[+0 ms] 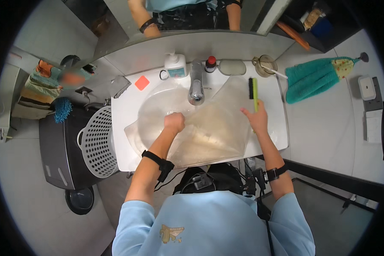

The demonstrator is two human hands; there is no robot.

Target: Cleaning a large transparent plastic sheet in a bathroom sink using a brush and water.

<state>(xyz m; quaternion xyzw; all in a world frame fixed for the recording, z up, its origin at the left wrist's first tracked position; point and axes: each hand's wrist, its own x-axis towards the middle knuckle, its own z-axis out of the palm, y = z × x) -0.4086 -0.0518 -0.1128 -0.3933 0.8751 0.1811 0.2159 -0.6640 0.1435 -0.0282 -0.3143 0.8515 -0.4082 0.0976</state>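
We have a large clear plastic bag spread over the white sink, its far corner rising to just below the tap, and that is where trouble could start: the film looks thin and slack, so if water runs it may pool in the folds and spill over the front rim onto the floor, or the bag may slide out from under us. Our left hand is balled into a fist on the bag's left part, fingers curled shut and pressing down or bunching the film; we cannot tell whether any plastic is caught inside. Our right hand lies flatter at the bag's right edge, fingers spread apart, touching a green-handled brush on the sink's rim, which a careless nudge could knock off. Both forearms reach forward, wrists banded in black.
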